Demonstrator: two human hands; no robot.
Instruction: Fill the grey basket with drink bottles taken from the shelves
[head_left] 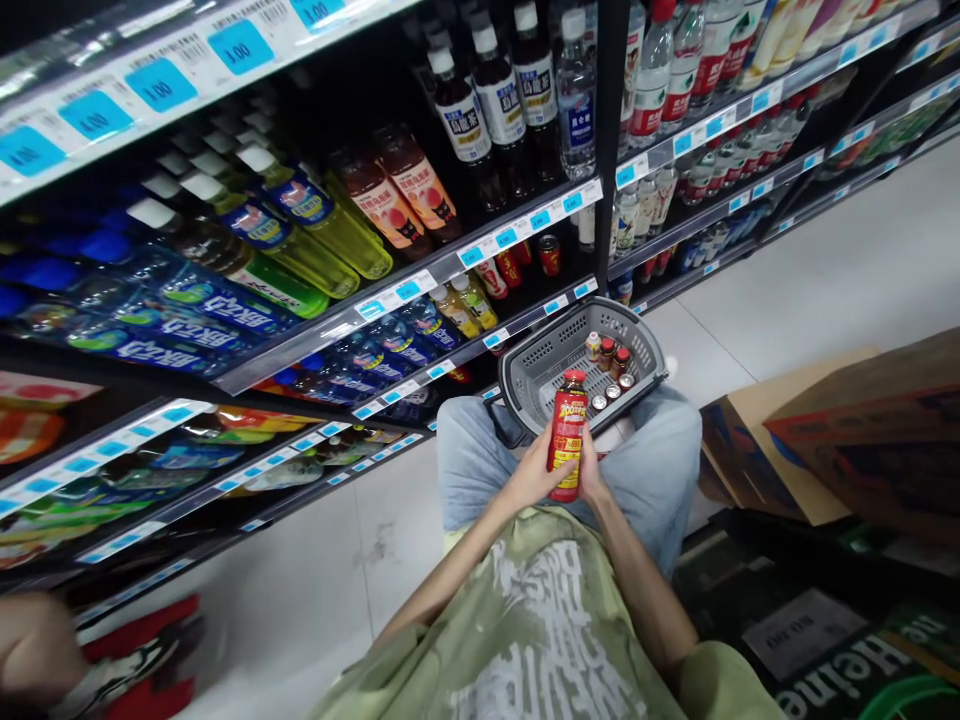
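Red is the bottle (568,425) which I see from afar, gripped between the left hand (541,468) and the right hand (590,472); a grey basket (544,370) is just beyond.

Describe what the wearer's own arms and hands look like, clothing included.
The left hand and right hand are ungloved, with no watch visible. The forearms are uncovered below the short green sleeves of a green shirt with white lettering.
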